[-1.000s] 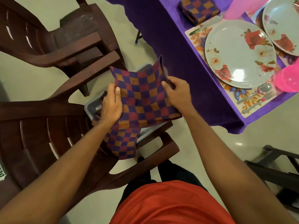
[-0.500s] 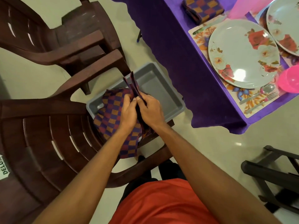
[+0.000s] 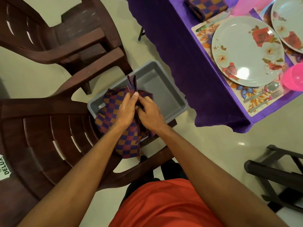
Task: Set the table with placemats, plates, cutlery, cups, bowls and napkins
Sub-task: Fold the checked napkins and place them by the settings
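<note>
Left hand [image 3: 126, 108] and right hand [image 3: 150, 112] meet at centre, both pinching the checked napkin [image 3: 113, 102]; a folded corner stands up at 12 o'clock of my thumbs and the rest hangs toward 6. Beneath it, a grey tub [image 3: 164, 89] sits on the brown chair [image 3: 49, 128]. At 2 o'clock the purple-draped counter [image 3: 188, 63] carries a floral plate [image 3: 246, 49] on a placemat [image 3: 203, 33], with a spoon [image 3: 270, 87] and fork [image 3: 275, 94] at the plate's 5 and a folded napkin [image 3: 208, 5] at its 11.

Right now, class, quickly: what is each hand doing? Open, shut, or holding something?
Left hand: pinches the folded edge of the checked napkin.
Right hand: grips the same napkin, right beside the left.
</note>
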Motion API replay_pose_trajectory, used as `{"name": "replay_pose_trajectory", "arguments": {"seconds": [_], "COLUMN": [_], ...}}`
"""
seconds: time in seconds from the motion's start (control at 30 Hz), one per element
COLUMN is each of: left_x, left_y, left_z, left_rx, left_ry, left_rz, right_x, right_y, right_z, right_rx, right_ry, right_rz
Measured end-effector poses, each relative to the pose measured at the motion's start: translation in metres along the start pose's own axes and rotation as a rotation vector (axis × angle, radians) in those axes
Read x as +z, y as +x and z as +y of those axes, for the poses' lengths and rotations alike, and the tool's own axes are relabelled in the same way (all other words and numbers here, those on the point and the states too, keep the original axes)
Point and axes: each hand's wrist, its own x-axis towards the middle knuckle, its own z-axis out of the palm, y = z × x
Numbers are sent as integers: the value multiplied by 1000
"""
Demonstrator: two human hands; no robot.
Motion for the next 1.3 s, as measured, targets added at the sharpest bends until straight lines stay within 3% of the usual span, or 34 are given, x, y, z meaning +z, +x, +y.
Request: {"name": "replay_pose_trajectory", "arguments": {"seconds": [0.1,0.2,0.33,0.43,0.5,0.6,0.7,0.83,0.97,1.1,1.2,1.3], "left_x": [-1,-6,-8,-8,-9,-10,-16,-27,-34,-43,-50,-46], "left_y": [-2,0,0,2,4,8,9,8,7,11,21,20], "left_z": [-1,1,10,14,15,10,-3,-21,-23,-24,-21,-10], "left_rx": [1,-31,-172,-282,-333,-307,-231,-27,150,385,402,260], "left_ry": [109,102,-191,-427,-503,-404,-165,162,650,773,753,474], "left_rz": [19,22,17,29,19,36,115,-49,-98,-120,-122,-210], "right_x": [-2,-16,-43,-48,-44,-44,-47,-56,-67,-69,-70,-73], "right_y": [-3,-4,-3,-7,-12,-16,-17,-15,-9,-14,-13,-14], "right_z": [-1,10,33,54,58,58,56,50,49,43,51,55], "right_rx": [-19,96,445,657,656,542,413,324,188,-16,-47,117], "right_ry": [63,347,597,807,938,960,857,611,155,-280,-180,111], "right_rz": [-71,-135,86,-70,-80,-11,-19,-38,-23,125,180,103]}}
